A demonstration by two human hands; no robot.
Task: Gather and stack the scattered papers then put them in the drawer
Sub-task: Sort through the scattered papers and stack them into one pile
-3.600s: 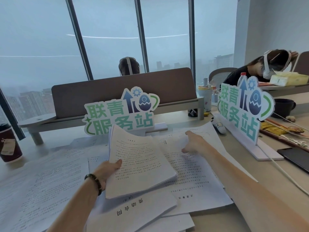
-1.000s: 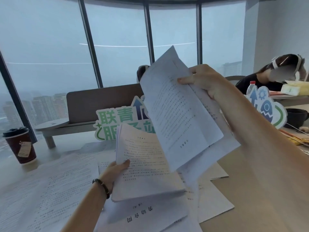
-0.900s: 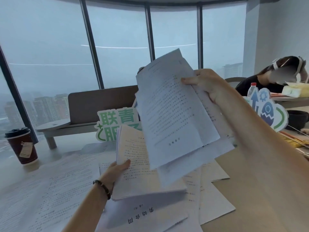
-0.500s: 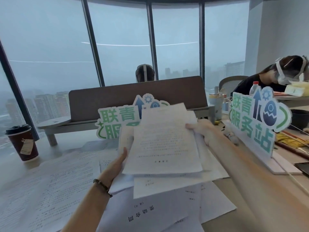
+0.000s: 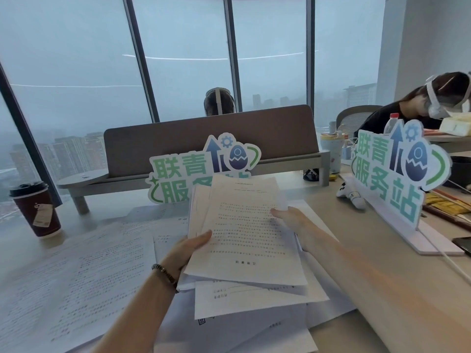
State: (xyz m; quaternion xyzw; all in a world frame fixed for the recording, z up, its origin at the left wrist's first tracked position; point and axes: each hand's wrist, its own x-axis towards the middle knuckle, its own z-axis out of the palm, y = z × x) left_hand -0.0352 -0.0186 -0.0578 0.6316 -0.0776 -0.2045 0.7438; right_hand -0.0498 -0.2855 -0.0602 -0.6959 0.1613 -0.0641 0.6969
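**Paper stack held above the desk**

Loose printed sheets (image 5: pixel 84 271) lie scattered on the desk (image 5: pixel 397 301). Above them the left hand (image 5: pixel 187 253) grips the paper stack (image 5: pixel 244 233), thumb on top; the right hand (image 5: pixel 293 220) pinches its right edge. Farther left stands a lidded coffee cup (image 5: pixel 35 210), contents hidden.

Two cut-out signs read 联青服务站 in green characters: the centre sign (image 5: pixel 204 169), its lower line partly hidden by the held paper stack (image 5: pixel 244 233), and the right sign (image 5: pixel 397 174), to that stack's right. The stack's printed text is too blurred to read.
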